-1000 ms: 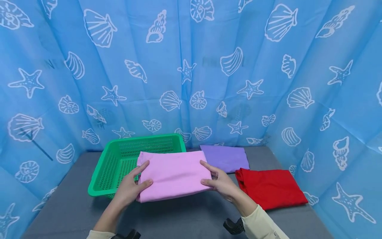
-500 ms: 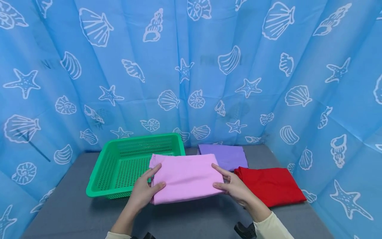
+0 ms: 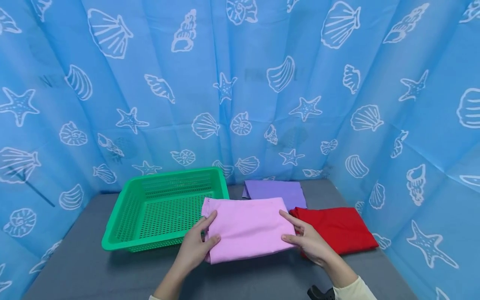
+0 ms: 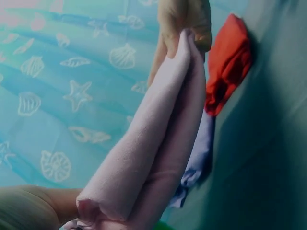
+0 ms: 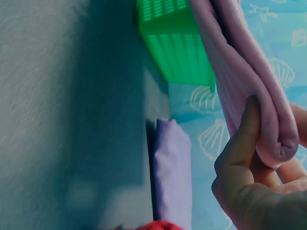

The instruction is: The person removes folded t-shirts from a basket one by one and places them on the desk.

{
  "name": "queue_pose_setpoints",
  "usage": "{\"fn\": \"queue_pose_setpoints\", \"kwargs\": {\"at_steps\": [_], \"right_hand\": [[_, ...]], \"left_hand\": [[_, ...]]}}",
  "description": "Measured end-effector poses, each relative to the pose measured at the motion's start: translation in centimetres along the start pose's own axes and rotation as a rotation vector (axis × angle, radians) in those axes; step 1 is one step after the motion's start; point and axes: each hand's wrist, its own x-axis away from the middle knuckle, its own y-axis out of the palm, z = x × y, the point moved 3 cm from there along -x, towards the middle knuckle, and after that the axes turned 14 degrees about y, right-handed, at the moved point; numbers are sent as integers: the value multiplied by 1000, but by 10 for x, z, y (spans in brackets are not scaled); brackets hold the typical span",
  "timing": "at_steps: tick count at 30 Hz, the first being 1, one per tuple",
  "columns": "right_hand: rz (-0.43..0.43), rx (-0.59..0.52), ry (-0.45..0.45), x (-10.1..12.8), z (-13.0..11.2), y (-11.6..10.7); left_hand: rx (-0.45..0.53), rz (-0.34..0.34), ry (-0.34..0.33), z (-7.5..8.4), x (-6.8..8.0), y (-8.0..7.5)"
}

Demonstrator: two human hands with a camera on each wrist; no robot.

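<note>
Left hand (image 3: 195,246) had thumb on top of the pink cloth (image 3: 247,227) & fingers curled under its left edge, pinching the folded layers; right hand (image 3: 309,241) did the same on the right edge, thumb up top, fingers tucked below, as the right wrist view showed close up. Cloth was folded into a flat rectangle, held level betw. both hands just above the tabletop (image 3: 93,271), its left corner overlapping the right rim of the green basket (image 3: 123,225). Basket sat at the back-left of the tabletop, perforated walls & floor. Purple cloth (image 3: 273,189) lay folded at the back edge, just behind the pink one, partly hidden by it. Red cloth (image 3: 337,229) lay folded nr the right edge, just beside the right hand; whether hand touched it, can't tell. Cream sleeve (image 3: 354,289) covered the right forearm. Blue curtain (image 3: 240,83) w/ white shells & starfish closed in the tabletop on three sides.
</note>
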Motion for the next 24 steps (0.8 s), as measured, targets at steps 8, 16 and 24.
{"fn": "queue_pose_setpoints", "kwargs": {"at_steps": [8,16,24], "right_hand": [[-2,-52,44,10,14,-17],[41,-74,94,14,27,-27],[41,-124,78,20,43,-39]], "left_hand": [[26,-42,125,15,-4,23],[62,-34,95,13,-4,44],[113,-60,61,13,-3,71]]}}
